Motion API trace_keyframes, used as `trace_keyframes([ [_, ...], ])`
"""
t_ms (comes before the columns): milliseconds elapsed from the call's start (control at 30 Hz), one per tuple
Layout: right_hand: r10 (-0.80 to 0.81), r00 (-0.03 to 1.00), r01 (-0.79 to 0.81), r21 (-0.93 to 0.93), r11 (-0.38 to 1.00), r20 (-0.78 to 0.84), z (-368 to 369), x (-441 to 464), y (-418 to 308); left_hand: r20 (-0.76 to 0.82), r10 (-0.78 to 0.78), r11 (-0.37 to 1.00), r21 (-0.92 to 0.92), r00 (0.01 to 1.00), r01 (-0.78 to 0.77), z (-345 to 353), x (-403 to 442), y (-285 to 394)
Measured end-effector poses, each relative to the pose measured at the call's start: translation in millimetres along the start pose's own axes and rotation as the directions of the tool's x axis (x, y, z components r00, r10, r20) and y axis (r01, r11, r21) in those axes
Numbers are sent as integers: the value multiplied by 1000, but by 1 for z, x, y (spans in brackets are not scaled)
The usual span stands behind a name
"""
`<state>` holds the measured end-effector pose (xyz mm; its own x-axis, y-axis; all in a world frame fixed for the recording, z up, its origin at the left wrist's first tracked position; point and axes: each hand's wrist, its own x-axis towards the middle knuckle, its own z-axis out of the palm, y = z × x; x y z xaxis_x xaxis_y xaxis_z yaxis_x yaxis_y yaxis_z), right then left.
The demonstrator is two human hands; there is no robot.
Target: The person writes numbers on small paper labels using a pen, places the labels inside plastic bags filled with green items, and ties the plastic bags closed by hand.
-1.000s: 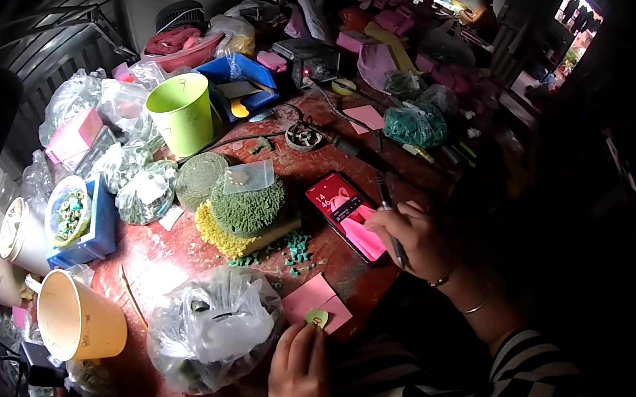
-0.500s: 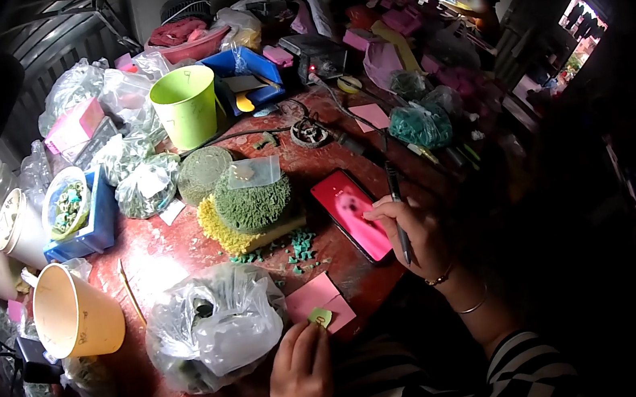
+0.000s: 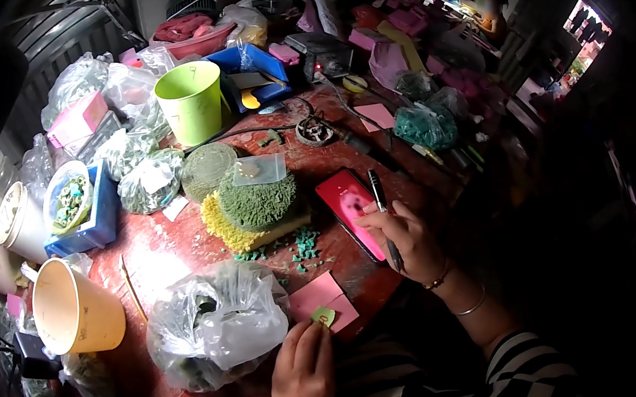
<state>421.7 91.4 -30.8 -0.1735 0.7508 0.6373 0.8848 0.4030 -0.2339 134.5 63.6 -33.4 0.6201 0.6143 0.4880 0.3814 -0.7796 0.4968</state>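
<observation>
Right hand (image 3: 412, 244) grips slim black pen (image 3: 377, 189), newly tilted leftward — left hand (image 3: 301, 375) pinches green paper slip (image 3: 323, 315); round white bowl (image 3: 60, 178) holds green bits (image 3: 73, 200).

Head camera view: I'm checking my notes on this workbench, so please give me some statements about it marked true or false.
1. The right hand holds a slim dark pen. True.
2. The left hand has its fingers at a small yellow-green paper slip. True.
3. The flat black-edged phone has a dark screen. False: it is lit pinkish red.
4. The bright green plastic bucket lies on its side. False: it stands upright.
5. A small clear plastic packet lies on the rounded green textured mound. True.
</observation>
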Motion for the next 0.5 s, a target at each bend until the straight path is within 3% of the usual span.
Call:
trace_keyframes([
  [33,3,1000,-3,-4,1000,-2,-3,2,0,1,5,1000,-3,1000,-5,0,0,0],
  [100,55,986,-51,30,998,-160,-8,6,-1,6,-5,1000,11,1000,5,0,0,0],
  [233,176,968,-179,-3,984,-178,-12,-6,8,0,-5,1000,10,1000,5,1,-1,0],
  [333,82,987,-97,-104,990,-140,-11,-10,16,1,-5,1000,12,1000,5,1,-1,0],
  [500,96,975,-114,-80,990,-202,-14,-14,9,4,-7,1000,7,1000,7,1,-1,0],
])
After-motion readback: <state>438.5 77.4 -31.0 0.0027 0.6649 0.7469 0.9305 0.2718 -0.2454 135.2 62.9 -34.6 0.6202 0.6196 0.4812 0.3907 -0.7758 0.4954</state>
